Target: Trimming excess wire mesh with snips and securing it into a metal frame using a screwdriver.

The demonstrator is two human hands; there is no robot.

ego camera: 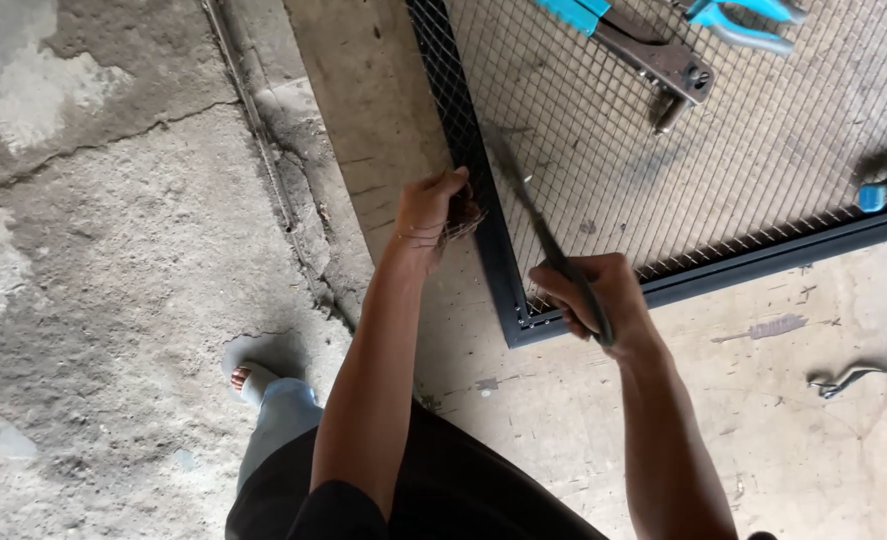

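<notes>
On the wooden table [363,90] we see our left hand [428,215] pinching loose wire mesh scraps [458,222] at the edge of the black metal frame [493,250]. Our right hand [603,295] grips a long dark tool [543,235] over the frame's corner. Blue-handled pliers [743,20] lie far right.

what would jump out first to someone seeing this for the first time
The two bare arms in the middle: the left hand grips the edge of a black metal frame filled with wire mesh, while the right hand holds a dark, blurred tool over its corner. Next, the bright blue-handled tools lying on the mesh at top right.
</notes>
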